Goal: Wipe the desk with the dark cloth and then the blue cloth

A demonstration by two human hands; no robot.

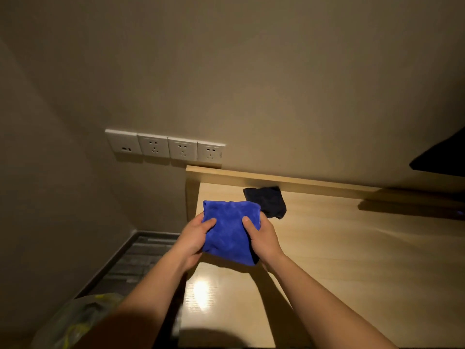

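Head view: blue cloth gripped over the desk corner

Both thumbs are pressed onto the folded blue cloth, clamped between left hand and right hand. It should be laid flat on the desk. The dark cloth lies behind.

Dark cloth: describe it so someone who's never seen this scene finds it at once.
Find the light wooden desk against the beige wall. Near its back edge, just below the raised back board, lies the dark cloth, crumpled and flat on the surface. Unlike the bright blue cloth held by both hands in front of it, nobody is touching it and it is almost black.
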